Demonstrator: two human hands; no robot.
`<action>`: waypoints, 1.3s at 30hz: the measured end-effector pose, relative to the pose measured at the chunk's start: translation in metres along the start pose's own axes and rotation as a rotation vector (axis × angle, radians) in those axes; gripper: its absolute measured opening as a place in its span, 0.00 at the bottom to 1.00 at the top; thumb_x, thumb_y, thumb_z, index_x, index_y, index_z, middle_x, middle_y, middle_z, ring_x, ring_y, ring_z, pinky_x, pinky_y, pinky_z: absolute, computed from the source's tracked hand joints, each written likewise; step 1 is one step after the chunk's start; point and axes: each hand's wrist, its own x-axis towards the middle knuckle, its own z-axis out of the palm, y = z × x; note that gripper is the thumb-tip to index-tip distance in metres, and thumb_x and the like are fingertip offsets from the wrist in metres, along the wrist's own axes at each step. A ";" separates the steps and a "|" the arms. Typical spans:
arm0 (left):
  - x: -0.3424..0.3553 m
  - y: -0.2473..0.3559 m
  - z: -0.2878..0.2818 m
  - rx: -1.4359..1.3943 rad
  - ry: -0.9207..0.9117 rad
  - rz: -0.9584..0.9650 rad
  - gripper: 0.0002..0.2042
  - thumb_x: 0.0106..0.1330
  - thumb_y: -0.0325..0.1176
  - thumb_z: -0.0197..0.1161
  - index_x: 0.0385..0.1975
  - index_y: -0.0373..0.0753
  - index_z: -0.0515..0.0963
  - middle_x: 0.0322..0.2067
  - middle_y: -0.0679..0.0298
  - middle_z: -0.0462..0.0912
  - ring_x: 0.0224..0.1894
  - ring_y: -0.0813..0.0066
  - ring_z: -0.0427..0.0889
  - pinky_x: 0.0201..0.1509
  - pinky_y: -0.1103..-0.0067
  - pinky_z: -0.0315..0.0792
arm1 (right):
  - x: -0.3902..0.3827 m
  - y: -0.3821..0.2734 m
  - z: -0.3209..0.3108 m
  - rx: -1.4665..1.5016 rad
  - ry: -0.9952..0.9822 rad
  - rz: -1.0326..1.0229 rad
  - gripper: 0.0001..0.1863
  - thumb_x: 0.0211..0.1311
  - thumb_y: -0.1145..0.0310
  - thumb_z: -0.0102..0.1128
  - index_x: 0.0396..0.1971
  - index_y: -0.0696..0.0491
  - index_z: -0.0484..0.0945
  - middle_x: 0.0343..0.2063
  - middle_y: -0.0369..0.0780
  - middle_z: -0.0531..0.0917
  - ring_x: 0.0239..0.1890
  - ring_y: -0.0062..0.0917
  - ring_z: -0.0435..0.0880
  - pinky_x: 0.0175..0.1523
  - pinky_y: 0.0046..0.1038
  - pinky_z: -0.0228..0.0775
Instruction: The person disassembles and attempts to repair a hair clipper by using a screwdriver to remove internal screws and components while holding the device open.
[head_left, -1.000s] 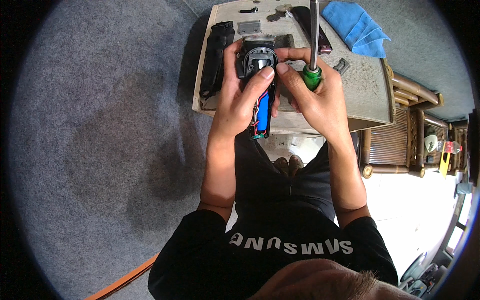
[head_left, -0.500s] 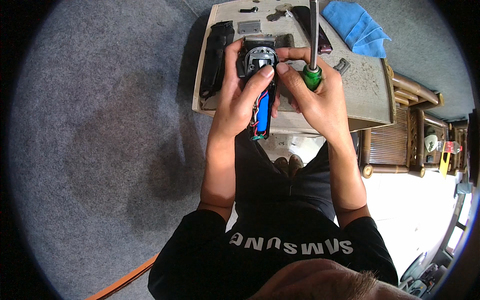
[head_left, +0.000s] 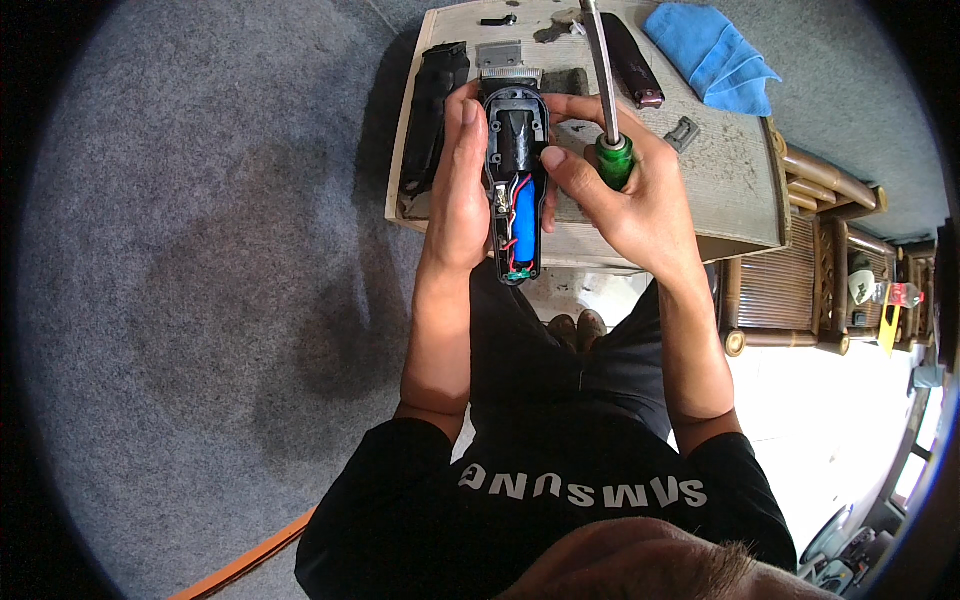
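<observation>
- Your left hand (head_left: pixel 460 205) curls around the opened clipper (head_left: pixel 518 145), blue battery (head_left: pixel 525 228) exposed
- Your right hand (head_left: pixel 640 200) touches its other side, clasping a green-handled screwdriver (head_left: pixel 614 160)

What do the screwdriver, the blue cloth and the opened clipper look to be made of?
Screwdriver: shaft probably polished steel, silvery and shiny; handle apparently glossy plastic, green with bright highlights.
Blue cloth: soft, matte textile, shown by its folds; the fibre can't be told.
Clipper: black housing likely moulded plastic, low-sheen, with shaped recesses; toothed blade apparently metal, from its silvery look.
</observation>
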 end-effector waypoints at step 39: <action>-0.002 0.002 0.003 0.033 -0.054 0.025 0.37 0.65 0.20 0.62 0.69 0.39 0.47 0.37 0.55 0.80 0.26 0.70 0.83 0.27 0.71 0.81 | -0.002 0.001 -0.008 0.412 0.024 0.154 0.19 0.69 0.71 0.47 0.57 0.59 0.62 0.44 0.42 0.76 0.22 0.19 0.73 0.25 0.22 0.65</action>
